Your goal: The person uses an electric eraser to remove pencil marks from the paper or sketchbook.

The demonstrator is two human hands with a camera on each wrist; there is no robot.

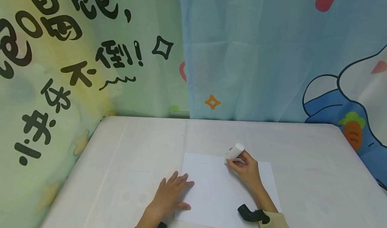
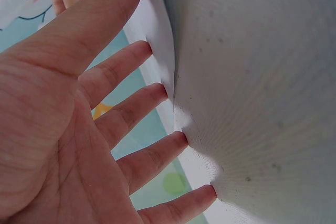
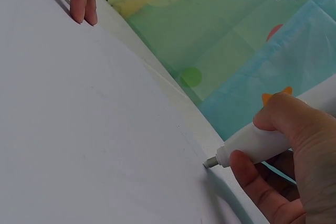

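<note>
A white sheet of paper [image 1: 211, 191] lies on the table. My right hand [image 1: 248, 172] pinches a thick white electric eraser [image 1: 235, 152] over the sheet's far part. In the right wrist view the small grey tip of this electric eraser [image 3: 254, 148] meets the paper near its far edge, and its body leans to the right. A faint line runs across the paper close to that edge. My left hand [image 1: 170, 194] has its fingers spread, with fingertips [image 2: 157, 92] resting at the paper's left edge and on the table beside it.
A white cloth covers the table [image 1: 136, 147]. Behind it hangs a printed curtain, green on the left and blue [image 1: 242, 60] on the right. A black wrist strap mount [image 1: 252, 214] sits on the right wrist beside a beige sleeve [image 1: 273, 220].
</note>
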